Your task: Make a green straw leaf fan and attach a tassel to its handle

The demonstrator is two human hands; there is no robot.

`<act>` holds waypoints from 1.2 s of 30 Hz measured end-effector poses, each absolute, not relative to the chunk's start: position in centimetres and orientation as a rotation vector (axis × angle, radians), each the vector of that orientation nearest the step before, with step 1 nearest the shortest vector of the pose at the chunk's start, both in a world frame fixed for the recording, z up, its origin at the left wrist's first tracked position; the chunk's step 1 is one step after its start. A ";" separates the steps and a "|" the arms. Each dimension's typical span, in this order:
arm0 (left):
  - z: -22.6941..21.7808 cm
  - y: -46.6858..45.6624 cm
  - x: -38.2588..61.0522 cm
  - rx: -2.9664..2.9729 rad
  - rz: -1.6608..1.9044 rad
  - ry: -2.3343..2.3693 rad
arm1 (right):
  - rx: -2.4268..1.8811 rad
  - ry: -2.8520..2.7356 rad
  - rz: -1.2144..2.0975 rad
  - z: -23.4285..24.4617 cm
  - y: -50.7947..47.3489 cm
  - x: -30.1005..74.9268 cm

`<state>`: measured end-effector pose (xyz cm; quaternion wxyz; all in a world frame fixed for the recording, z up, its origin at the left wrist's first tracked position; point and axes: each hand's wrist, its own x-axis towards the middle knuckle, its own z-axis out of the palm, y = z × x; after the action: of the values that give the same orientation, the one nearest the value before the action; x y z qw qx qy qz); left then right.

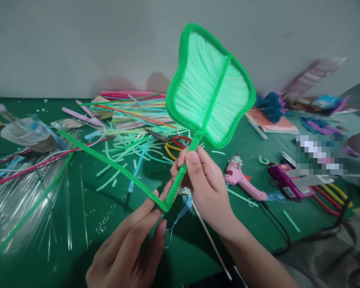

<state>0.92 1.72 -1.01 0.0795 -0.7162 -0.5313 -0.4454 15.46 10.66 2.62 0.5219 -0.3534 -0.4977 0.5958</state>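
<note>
My right hand [202,184] is closed around the green wrapped stem [180,178] of a leaf-shaped piece [211,86] made of pale green fibres with a bright green fuzzy border, held upright above the table. My left hand [135,244] pinches a long green pipe cleaner [108,162] at the bottom end of the stem, where it bends. The pipe cleaner runs away up and to the left over the table. A thin stick [211,240] pokes out below my right wrist.
The green table [252,208] holds a heap of coloured straws and pipe cleaners [129,116], clear plastic sleeves [15,200] at the left, scissors [168,140], a pink glue gun [243,182], a purple tool with cables [288,184], and coloured craft pieces [273,108] at the right.
</note>
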 end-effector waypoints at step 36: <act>-1.0 2.0 0.8 -2.374 -1.692 -2.001 | -0.780 -1.235 1.402 2.5 10.7 15.7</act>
<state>0.81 2.05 -0.95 -0.1957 -0.6584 -0.5549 -0.4693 15.67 10.69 2.51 0.5299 -0.3267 -0.5173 0.5873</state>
